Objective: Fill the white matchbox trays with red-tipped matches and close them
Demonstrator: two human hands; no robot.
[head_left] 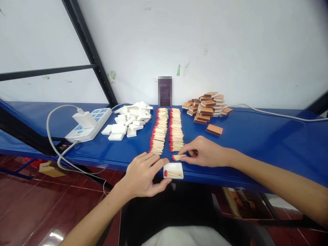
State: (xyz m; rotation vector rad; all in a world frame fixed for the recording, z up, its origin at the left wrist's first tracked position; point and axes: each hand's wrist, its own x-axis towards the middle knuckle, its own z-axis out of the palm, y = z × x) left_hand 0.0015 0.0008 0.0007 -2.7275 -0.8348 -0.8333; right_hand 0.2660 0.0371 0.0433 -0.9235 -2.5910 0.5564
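My left hand grips a white matchbox tray between thumb and fingers at the front edge of the blue shelf. Several red-headed matches lie in the tray, along its near side. Just beyond it, my right hand pinches a small bunch of matches by their bare ends, heads pointing left. Two long rows of matches run away from me toward the wall: a left row and a right row. The bunch is close to the near end of the right row.
Left stands a heap of white trays; right, a pile of brown matchbox sleeves with one sleeve apart. A power strip with a plugged charger and white cable lies far left. A dark upright panel leans at the wall.
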